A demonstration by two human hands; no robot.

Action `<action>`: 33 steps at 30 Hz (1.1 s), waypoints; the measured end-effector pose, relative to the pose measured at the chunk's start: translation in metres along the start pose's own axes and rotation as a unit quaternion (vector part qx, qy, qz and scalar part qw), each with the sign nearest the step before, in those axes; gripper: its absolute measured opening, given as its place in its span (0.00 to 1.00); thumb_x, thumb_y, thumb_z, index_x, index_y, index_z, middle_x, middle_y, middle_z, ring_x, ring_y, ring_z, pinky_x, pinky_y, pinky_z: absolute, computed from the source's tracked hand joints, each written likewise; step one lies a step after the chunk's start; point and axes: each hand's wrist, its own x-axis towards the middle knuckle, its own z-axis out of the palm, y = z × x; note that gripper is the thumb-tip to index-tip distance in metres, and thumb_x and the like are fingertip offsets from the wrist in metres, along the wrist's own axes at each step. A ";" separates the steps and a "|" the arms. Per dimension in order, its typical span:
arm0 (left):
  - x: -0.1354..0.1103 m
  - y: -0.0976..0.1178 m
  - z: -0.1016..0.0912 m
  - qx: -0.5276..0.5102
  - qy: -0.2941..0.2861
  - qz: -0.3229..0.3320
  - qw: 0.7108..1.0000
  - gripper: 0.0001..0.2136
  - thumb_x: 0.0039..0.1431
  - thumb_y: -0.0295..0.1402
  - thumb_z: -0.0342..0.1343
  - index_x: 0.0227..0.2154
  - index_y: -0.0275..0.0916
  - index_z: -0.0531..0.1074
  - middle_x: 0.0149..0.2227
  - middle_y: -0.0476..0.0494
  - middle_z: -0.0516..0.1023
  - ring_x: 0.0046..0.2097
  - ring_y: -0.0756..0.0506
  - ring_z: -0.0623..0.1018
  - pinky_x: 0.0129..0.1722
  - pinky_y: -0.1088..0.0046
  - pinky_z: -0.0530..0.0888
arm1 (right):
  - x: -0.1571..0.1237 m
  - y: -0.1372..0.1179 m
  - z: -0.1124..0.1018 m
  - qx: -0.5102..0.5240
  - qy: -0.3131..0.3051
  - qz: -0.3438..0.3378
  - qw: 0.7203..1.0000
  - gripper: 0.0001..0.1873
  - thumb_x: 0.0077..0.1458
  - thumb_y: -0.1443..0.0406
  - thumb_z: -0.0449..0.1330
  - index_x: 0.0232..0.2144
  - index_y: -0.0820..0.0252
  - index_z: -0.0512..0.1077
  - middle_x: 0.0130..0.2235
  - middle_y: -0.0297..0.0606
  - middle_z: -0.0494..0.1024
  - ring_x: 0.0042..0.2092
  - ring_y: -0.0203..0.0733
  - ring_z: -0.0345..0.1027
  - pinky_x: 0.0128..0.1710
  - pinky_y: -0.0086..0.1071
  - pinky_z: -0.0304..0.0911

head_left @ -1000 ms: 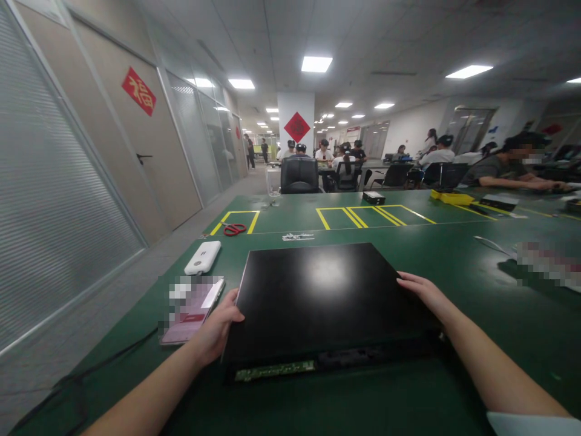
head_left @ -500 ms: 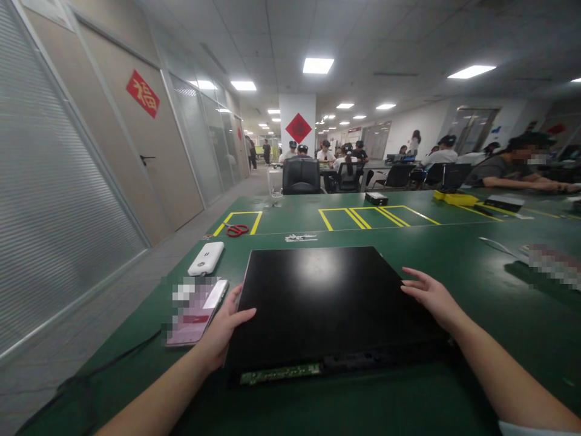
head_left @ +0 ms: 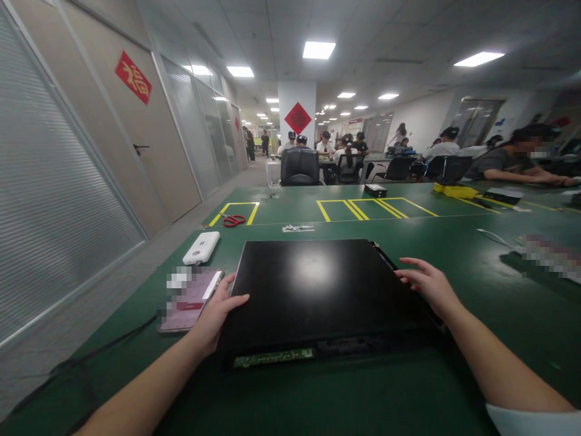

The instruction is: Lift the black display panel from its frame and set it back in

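Note:
A flat black display panel (head_left: 308, 297) lies before me, with a bright reflection on its top. Along its near side a narrow green circuit board (head_left: 272, 358) shows. My left hand (head_left: 221, 312) grips the panel's left edge, thumb on top and fingers curled over the side. At the opposite edge is my right hand (head_left: 426, 286), its fingers stretched out and partly apart. Some of those fingertips touch the panel's edge, while the upper finger stands away from it. A dark frame strip (head_left: 384, 255) shows along the far right side of the panel.
Left of the panel lie a pink-screened phone (head_left: 193, 301), a white power bank (head_left: 201, 247) and red-handled scissors (head_left: 233, 220). Small white pieces (head_left: 298, 228) lie beyond it. Yellow tape marks the green table (head_left: 454, 242). A co-worker's arm (head_left: 512, 175) rests at the far right.
The dark frame strip now shows at the panel's right side, where it was barely visible before. The panel and both hands sit slightly higher and farther left in view; the whole scene has shifted too.

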 end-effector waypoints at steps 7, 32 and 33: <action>0.002 0.000 0.000 0.010 0.003 0.011 1.000 0.33 0.49 0.22 0.61 0.57 0.46 0.57 0.37 0.46 0.82 0.34 0.41 0.84 0.32 0.67 0.80 | 0.007 0.010 -0.003 -0.056 0.006 -0.017 0.998 0.26 0.39 0.61 0.64 0.45 0.61 0.75 0.27 0.36 0.79 0.26 0.37 0.64 0.27 0.31 0.58; 0.013 -0.017 -0.015 0.341 0.014 0.179 0.923 0.28 0.50 0.42 0.58 0.54 0.37 0.71 0.69 0.35 0.55 0.68 0.34 0.57 0.65 0.54 0.57 | 0.011 0.012 -0.012 -0.207 0.090 0.000 0.974 0.23 0.41 0.61 0.57 0.43 0.57 0.76 0.28 0.37 0.82 0.29 0.45 0.69 0.32 0.37 0.60; 0.014 -0.017 -0.016 0.361 0.010 0.178 0.916 0.29 0.51 0.43 0.57 0.55 0.36 0.70 0.69 0.34 0.55 0.68 0.34 0.57 0.65 0.53 0.56 | 0.010 0.011 -0.012 -0.213 0.089 -0.001 0.973 0.23 0.41 0.61 0.57 0.42 0.57 0.76 0.28 0.37 0.82 0.30 0.45 0.69 0.32 0.37 0.60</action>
